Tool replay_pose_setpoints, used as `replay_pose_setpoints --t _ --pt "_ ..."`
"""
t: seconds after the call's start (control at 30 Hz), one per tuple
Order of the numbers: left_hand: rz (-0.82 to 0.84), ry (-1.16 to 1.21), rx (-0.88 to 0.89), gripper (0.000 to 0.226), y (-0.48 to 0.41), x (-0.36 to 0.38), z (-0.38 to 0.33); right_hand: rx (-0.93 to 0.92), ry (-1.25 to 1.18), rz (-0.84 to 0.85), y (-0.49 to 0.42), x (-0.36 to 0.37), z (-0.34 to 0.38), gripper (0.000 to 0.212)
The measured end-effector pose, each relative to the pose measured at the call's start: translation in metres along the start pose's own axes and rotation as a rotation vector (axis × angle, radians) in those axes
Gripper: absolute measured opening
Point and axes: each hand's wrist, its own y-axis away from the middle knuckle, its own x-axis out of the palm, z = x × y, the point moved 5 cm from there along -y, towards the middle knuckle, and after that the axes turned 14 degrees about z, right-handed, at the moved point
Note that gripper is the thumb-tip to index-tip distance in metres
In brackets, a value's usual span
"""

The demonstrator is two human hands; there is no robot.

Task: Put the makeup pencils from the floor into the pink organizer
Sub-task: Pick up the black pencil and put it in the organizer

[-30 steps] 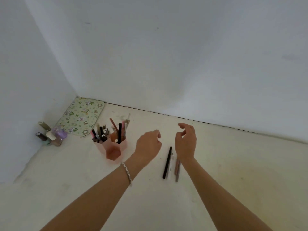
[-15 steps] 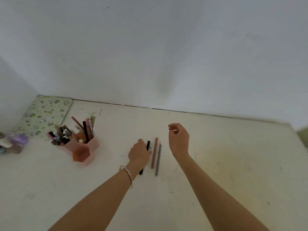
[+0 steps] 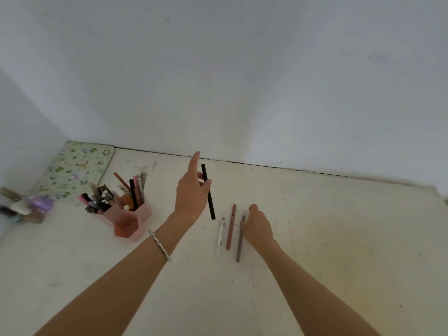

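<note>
Pale floor (image 3: 339,238), black pencil (image 3: 208,192) pinched in left hand (image 3: 191,192)

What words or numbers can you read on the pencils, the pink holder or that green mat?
None can be read.
Flat green patterned mat: small cartoon pictures only, no letters visible.
Pink plastic organizer: plain.
Thin black makeup pencil in the left hand: any print too small to see.
Small bottles: too blurred.

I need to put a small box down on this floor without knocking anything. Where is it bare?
Bare floor lies right of the grey pencil, out toward the wall, and between the two forearms. Crowded: the left corner, with the pink organizer, patterned mat and bottles.
</note>
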Motion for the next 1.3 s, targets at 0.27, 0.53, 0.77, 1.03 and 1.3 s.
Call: replay_pose_setpoints --t 0.27,0.53,0.77,1.03,1.3 --pt "-0.314 -0.046 0.130 0.041 0.016 -0.123 -0.011 -0.191 -0.265 -0.358 0.005 -0.045 0.055 0.036" --pt "-0.337 -0.375 0.063 0.039 0.046 -0.175 0.022 -0.667 -0.634 -0.519 0.041 -0.051 0.174 0.038" --pt "-0.247 -0.730 0.055 0.024 0.049 -0.170 0.048 -0.789 -0.601 -0.488 0.060 -0.016 0.208 0.033" --pt "-0.396 -0.469 0.095 0.032 0.052 -0.201 0.038 -0.908 -0.251 -0.338 0.065 0.047 0.238 0.017" --pt "-0.400 -0.458 0.273 0.026 0.058 -0.148 0.001 -0.857 -0.159 -0.562 0.062 0.030 0.198 0.036"
